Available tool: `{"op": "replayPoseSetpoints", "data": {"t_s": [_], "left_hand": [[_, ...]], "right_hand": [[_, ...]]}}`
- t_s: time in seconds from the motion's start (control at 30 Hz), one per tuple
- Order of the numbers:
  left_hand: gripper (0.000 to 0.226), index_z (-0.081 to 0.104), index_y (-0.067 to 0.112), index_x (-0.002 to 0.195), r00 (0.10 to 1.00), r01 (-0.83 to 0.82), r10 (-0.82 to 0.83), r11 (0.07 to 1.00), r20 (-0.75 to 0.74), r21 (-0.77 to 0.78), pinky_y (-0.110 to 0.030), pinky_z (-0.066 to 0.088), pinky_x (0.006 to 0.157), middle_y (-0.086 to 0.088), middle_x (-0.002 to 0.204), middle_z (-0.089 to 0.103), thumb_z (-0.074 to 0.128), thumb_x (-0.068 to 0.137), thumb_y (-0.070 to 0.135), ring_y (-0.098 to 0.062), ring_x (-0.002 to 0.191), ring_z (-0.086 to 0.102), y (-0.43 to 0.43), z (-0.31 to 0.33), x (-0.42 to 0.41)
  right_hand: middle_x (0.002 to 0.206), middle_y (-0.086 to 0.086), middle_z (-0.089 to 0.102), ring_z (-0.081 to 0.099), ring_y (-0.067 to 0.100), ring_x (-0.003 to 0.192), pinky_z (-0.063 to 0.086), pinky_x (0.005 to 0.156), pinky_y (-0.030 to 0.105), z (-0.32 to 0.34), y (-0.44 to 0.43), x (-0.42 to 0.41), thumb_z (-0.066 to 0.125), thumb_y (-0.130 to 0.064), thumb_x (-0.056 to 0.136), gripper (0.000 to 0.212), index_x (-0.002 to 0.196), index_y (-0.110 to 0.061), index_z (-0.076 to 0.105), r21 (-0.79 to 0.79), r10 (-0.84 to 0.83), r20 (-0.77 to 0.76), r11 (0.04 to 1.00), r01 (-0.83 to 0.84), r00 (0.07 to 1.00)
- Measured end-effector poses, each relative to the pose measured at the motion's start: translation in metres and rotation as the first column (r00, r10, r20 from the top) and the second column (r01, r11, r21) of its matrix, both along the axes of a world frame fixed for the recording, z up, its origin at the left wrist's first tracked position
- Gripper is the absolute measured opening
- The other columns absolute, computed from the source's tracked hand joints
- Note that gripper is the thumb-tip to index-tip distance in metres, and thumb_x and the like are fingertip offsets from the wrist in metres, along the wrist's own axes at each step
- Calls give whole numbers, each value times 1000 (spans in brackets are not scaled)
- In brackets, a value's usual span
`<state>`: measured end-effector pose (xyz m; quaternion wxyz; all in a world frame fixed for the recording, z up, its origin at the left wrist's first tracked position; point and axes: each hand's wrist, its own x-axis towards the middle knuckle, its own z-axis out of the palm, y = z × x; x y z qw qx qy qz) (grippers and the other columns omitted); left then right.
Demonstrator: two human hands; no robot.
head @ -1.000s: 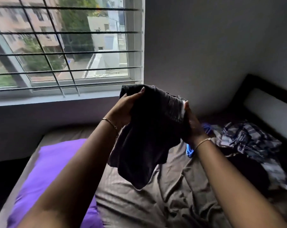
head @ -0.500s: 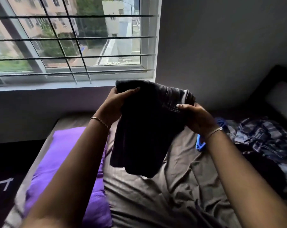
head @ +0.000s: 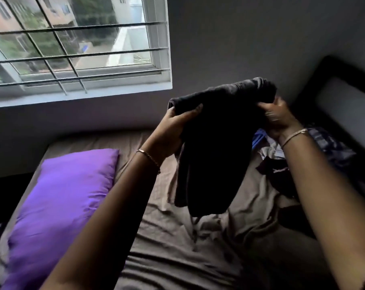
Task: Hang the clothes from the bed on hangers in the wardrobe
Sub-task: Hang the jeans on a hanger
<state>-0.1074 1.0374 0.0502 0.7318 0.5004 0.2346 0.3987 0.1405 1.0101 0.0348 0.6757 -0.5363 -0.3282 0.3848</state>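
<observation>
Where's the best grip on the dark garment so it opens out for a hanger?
Grip the dark garment along its bunched top edge, one end from each side, where the left hand and right hand hold it. The rest hangs down over the bed, so its weight should help it open.

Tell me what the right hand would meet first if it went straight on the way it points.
The dark garment, which the right hand grips. Past that, the line along the forearm seems to lead to the grey wall right of the window, though depth is unclear.
</observation>
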Motion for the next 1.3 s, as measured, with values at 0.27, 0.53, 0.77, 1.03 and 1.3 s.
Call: {"op": "replayPoseSetpoints", "data": {"t_s": [0.27,0.53,0.77,1.03,1.3], "left_hand": [[38,48,1,135,979,-59,98,975,177,-212,-30,58,72,-11,105,68,47,98,12,-19,89,68,-47,-29,69],[19,54,13,112,917,-321,381,880,117,-352,-24,51,50,0,76,68,40,100,14,-12,61,66,-64,-94,35],[42,56,12,131,775,-536,629,613,-52,-580,-29,56,75,-10,124,65,52,90,23,-18,105,66,-55,-184,-59],[39,56,11,131,598,-649,778,332,-189,-684,-30,57,76,-9,129,62,51,93,20,-21,113,61,-34,-284,-201],[45,53,14,134,576,-643,771,220,-273,-734,-42,50,92,-7,127,63,58,90,21,-23,120,57,-3,-375,-287]], "right_hand": [[104,0,65,64,11,94,50,99,34,30,47,38,60,13,75,52,118,-17,54,-88,135,329,990,-112,935],[123,13,57,55,21,112,41,105,30,-21,121,-38,57,14,80,59,134,-5,43,-366,527,484,847,-386,698],[124,6,60,56,16,115,41,107,32,-128,168,-158,60,7,77,55,129,-10,52,-560,749,492,662,-497,444],[131,10,60,54,27,124,38,108,37,-236,209,-338,57,0,80,56,133,-16,52,-628,805,567,560,-540,175],[130,15,59,54,31,120,38,103,34,-338,234,-437,62,-9,84,49,131,-11,51,-651,786,608,572,-498,108]]}}
